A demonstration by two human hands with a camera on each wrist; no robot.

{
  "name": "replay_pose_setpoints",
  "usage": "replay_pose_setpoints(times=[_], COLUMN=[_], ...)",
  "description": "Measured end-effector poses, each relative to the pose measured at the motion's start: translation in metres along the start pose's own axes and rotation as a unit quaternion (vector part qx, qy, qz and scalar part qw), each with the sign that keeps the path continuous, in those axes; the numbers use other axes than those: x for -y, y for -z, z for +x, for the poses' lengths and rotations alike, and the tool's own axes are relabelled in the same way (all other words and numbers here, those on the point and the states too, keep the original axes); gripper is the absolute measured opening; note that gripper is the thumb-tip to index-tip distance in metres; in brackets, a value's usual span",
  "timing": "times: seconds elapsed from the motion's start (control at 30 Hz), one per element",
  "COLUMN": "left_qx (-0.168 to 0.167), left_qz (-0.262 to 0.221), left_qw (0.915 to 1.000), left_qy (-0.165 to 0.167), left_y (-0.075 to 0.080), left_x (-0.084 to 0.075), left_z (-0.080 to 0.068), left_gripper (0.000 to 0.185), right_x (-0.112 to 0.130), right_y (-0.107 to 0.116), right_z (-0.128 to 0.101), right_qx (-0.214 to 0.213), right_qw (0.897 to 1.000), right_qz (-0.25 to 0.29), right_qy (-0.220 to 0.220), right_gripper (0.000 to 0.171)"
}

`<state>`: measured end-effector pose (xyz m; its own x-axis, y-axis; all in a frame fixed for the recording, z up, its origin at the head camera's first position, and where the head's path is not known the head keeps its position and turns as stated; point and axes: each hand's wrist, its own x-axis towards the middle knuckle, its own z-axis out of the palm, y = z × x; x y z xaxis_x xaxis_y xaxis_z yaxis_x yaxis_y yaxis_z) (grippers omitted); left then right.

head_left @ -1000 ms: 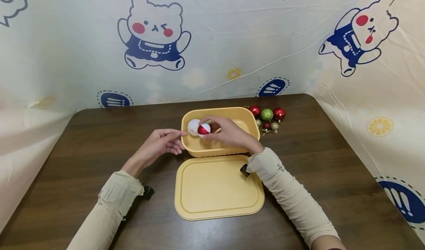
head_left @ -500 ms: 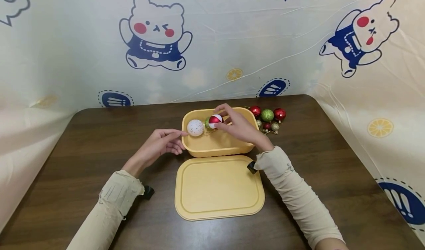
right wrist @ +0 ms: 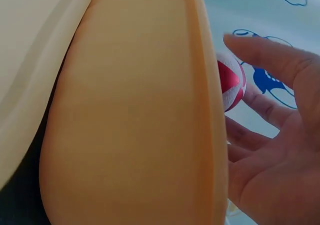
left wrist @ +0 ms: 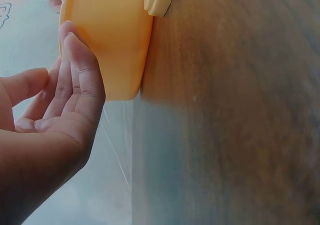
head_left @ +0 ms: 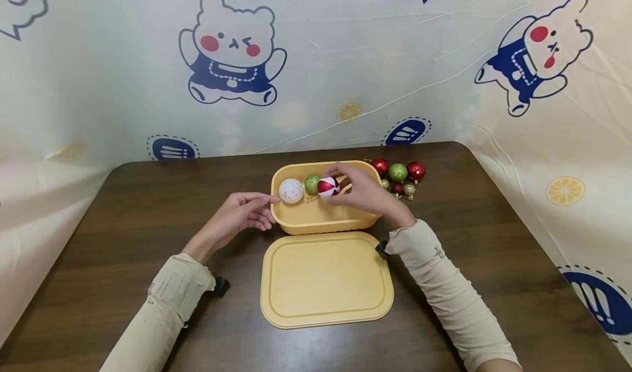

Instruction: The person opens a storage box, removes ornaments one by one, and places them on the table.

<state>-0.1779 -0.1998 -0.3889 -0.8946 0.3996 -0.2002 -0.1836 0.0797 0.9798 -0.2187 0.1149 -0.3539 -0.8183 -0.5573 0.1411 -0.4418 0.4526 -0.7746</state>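
Inside the yellow box (head_left: 323,218), the right hand (head_left: 362,192) now pinches the red-and-white ball (head_left: 328,186) lower and rightward than half a second ago, beside the green ball (head_left: 312,184), suggesting placement; the left hand (head_left: 237,214), fingers relaxed, steadies the box's left wall.

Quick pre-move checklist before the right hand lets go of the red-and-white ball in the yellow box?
1. Ball held: right hand pinches the red-and-white ball. Ok.
2. Ball over the yellow box, inside its rim. Ok.
3. Ball resting on the box floor: cannot tell.
4. Room beside the green ball and the white speckled ball: bare floor shows nearer the person. Ok.
5. Box steadied: left hand touches its left wall, fingers straight. Ok.
6. Lid lies off, in front of the box, clear of the opening. Ok.
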Motion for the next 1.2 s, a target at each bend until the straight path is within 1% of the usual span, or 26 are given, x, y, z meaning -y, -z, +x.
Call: replay_pose_setpoints(times=[0.1,0.23,0.4,0.6,0.83,1.0,1.2], left_qx=[-0.001,-0.001,0.000,0.000,0.001,0.007,0.007], left_qz=[-0.001,-0.002,-0.002,-0.003,-0.004,-0.011,-0.010], left_qw=[1.0000,1.0000,1.0000,1.0000,1.0000,0.9999,0.9999], left_qy=[0.000,0.000,-0.004,-0.002,0.000,0.000,-0.003], left_y=[0.000,0.000,0.000,0.001,0.001,0.001,0.000], left_x=[0.000,0.000,0.000,0.001,0.001,0.001,0.000], left_z=[0.000,0.000,0.000,0.001,0.001,0.000,0.000], left_gripper=[0.048,0.048,0.048,0.049,0.049,0.048,0.048], right_x=[0.000,0.000,0.002,0.003,0.003,0.003,0.003], right_y=[-0.001,-0.001,0.005,0.011,0.013,0.013,0.016], right_z=[-0.001,-0.002,-0.006,-0.011,-0.013,-0.015,-0.019], right_qx=[0.003,-0.003,-0.017,-0.028,-0.026,-0.027,-0.037], right_qw=[1.000,0.999,0.999,0.998,0.998,0.998,0.997], right_qz=[-0.018,-0.034,-0.044,-0.064,-0.057,-0.060,-0.065], right_qy=[-0.003,0.004,0.001,-0.003,0.002,0.004,-0.012], right_gripper=[0.050,0.047,0.044,0.044,0.042,0.041,0.041])
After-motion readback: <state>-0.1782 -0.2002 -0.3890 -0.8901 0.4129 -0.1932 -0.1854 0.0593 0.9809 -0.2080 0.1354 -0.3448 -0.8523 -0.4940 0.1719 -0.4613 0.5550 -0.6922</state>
